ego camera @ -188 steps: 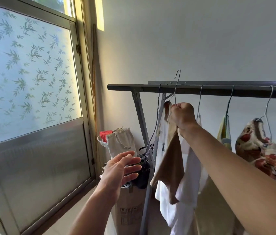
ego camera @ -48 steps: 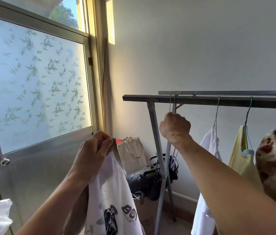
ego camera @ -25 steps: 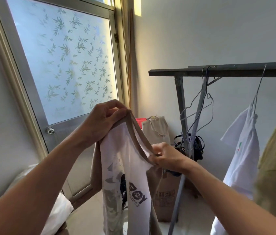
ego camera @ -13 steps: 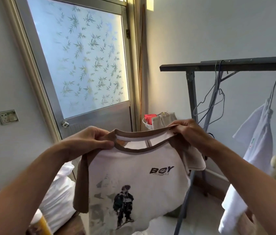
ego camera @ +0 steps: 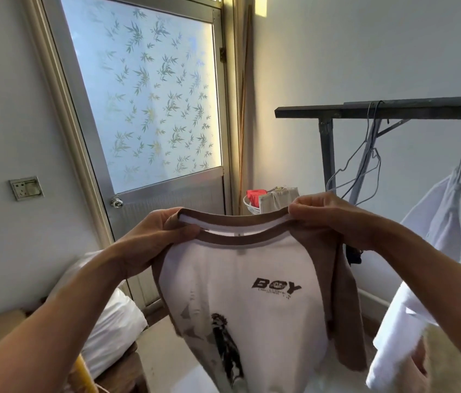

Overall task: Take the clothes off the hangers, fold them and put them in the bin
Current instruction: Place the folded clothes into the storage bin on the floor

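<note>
Shirt held up by its collar, free of any hanger.
The left grip (ego camera: 159,236) and the right grip (ego camera: 327,215) each pinch one side of the brown collar of the shirt (ego camera: 240,296). It hangs spread out in the near middle with its "BOY" print facing the camera. At far right the rack (ego camera: 323,112) carries bare wire hangers (ego camera: 366,163) and a white top (ego camera: 439,222) on its own hanger. A frosted door (ego camera: 152,109) stands far left.

Dark rack bar (ego camera: 337,112): bare wire hangers (ego camera: 369,143), white shirt (ego camera: 439,217) hanging.
</note>
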